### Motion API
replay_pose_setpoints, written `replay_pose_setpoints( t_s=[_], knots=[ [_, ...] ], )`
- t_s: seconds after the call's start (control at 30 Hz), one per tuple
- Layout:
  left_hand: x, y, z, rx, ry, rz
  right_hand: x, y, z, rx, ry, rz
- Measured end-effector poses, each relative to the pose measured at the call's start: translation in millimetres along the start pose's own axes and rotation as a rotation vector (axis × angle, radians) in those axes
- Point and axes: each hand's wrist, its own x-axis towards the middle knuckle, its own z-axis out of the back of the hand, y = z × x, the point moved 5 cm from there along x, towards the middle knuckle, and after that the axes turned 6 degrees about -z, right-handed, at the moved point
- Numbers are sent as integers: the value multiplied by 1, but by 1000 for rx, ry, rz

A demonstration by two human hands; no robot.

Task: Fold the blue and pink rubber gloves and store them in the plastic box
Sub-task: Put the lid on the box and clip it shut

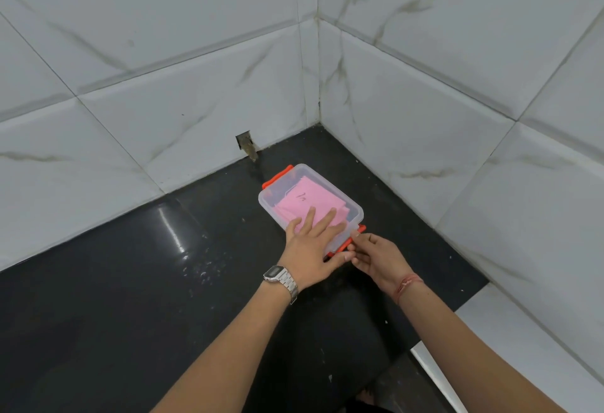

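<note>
One clear plastic box (305, 198) sits on the black counter (130, 281), near the far corner where two marbled tiled walls (163, 69) meet. Its see-through lid (351, 208) is on. The box has two orange clips: one at the far left end (276, 177), one at the near right end (343, 245). Through the lid one folded pink glove (304, 196) shows, lying flat inside; a small dark mark on it looks like writing, but it cannot be read. A bit of something darker shows at the right edge under the pink, too dim to tell as the blue glove.

Two hands are in view. The left hand (310, 242) lies flat on the near part of the lid, fingers straight and spread, pressing down and grasping nothing. The right hand (372, 255) is just beside it at the near clip, its fingers curled and pinching that clip.

One silver metal watch (281, 277) is on the left wrist; its face is too small to read. One red thread band (408, 283) circles the right wrist. One small dark hole (245, 144) is cut in the left wall just above the counter
</note>
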Motion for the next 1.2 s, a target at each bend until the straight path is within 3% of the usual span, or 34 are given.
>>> replay_pose_setpoints(
  t_s=[0.13, 0.33, 1.2],
  knots=[
    [0, -9, -2, 157, -1, 7, 2, -4, -1, 21, -16, 21],
    [-1, -22, -7, 192, -19, 23, 6, -9, -6, 178, 5, 18],
    [2, -19, 2, 45, -136, 46, 8, -8, -15, 205, -43, 27]
  ],
)
